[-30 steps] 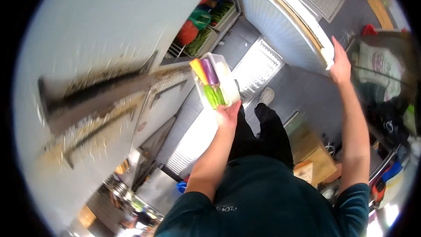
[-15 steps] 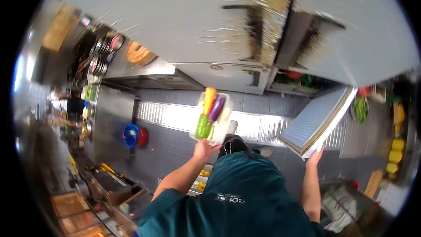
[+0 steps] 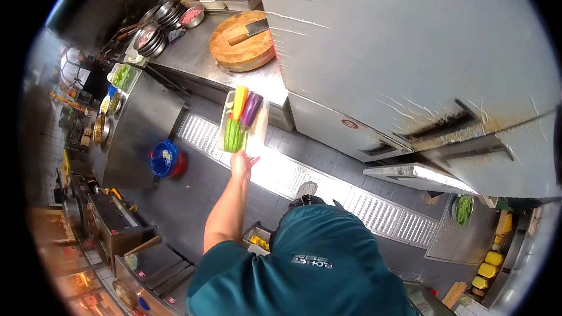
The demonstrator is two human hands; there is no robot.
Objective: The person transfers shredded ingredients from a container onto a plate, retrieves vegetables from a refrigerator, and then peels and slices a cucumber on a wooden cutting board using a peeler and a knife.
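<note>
My left hand (image 3: 241,165) grips the near end of a pale plastic container (image 3: 259,136), held out above the metal floor grating. Inside lie an orange carrot (image 3: 239,103), a purple eggplant (image 3: 252,109) and green, ridged-looking vegetables (image 3: 233,136) whose kind I cannot make out. Out of sight is my right hand; its arm does not show either. On the right, the lower fridge door (image 3: 418,174) stands slightly ajar, with no hand seen on it.
A steel counter (image 3: 193,52) carries a round chopping block (image 3: 234,52) with a cleaver (image 3: 249,32) on it. Near the left steel table (image 3: 134,134), a blue-lined red bucket (image 3: 167,159) stands on the floor. At far left a person (image 3: 73,64) is in white.
The fridge door has swung from wide open to nearly closed. My right hand has left it and the view. My view has turned left, with the vegetable container still in my left hand.
</note>
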